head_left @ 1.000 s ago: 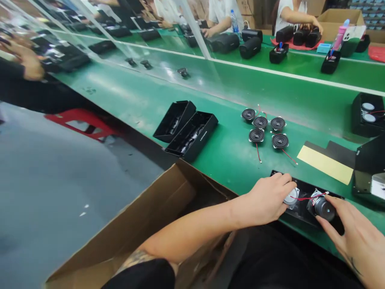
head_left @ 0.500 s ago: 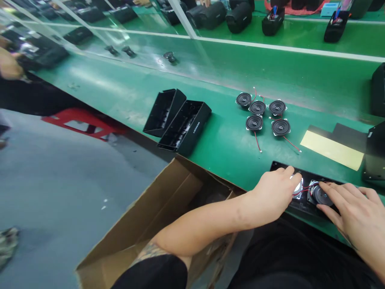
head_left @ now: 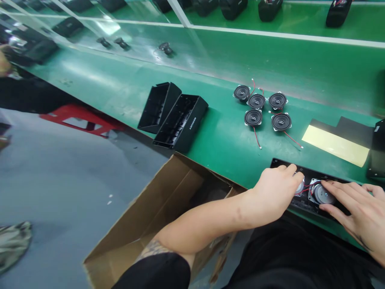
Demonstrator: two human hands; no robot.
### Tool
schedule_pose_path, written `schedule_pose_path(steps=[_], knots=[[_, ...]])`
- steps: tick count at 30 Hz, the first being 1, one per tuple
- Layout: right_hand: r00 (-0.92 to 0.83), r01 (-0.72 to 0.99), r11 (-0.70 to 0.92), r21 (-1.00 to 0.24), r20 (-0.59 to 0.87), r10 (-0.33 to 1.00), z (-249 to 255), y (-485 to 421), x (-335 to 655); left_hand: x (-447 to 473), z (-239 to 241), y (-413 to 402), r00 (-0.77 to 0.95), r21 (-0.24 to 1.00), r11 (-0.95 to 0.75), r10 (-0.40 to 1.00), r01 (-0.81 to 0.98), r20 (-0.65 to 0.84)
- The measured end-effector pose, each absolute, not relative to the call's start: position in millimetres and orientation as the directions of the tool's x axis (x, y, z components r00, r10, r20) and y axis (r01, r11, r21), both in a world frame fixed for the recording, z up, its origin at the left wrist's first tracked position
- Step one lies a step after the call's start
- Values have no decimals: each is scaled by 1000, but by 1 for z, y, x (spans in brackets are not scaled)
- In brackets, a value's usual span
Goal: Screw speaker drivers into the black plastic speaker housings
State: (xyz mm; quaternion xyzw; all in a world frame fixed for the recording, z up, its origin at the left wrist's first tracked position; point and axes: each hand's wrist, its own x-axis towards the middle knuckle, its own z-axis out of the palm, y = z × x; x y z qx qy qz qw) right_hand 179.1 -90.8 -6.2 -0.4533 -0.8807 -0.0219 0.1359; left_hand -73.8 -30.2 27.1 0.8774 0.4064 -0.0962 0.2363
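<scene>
A long black panel [head_left: 306, 209] lies at the bench's front edge, with two speaker drivers seated in it, magnet side up. Curled over the left driver [head_left: 300, 188] are the fingers of my left hand [head_left: 275, 192], which hide much of it. My right hand [head_left: 359, 204] holds the right driver [head_left: 322, 194] between thumb and fingers and covers the panel's right end. Red and black wires [head_left: 306, 188] run between the two drivers. Beyond the panel, several loose speaker drivers [head_left: 281, 121] rest cone up, some with red leads showing.
Two open black speaker housings [head_left: 192, 120] sit left on the green bench [head_left: 222, 140]. A cardboard box [head_left: 144, 216] stands below the edge. Yellow and dark sheets [head_left: 337, 146] and a black case [head_left: 377, 150] lie right. A red stool [head_left: 78, 120] and another person's hand [head_left: 3, 64] are far left.
The view has tilted slightly, so the far side of the bench sits higher in the picture. Both hands stay on the same drivers, with hardly any movement.
</scene>
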Motion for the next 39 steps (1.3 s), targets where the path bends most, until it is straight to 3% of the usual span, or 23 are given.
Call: schedule_pose_path(steps=[22, 39], knots=[[-532, 800, 584, -137, 286, 797, -6, -93, 177, -65, 41, -29, 607, 259, -557, 642, 789, -468], [-541, 811, 582, -59, 301, 785, -11, -91, 177, -73, 33, -31, 678, 308, -604, 643, 735, -356]])
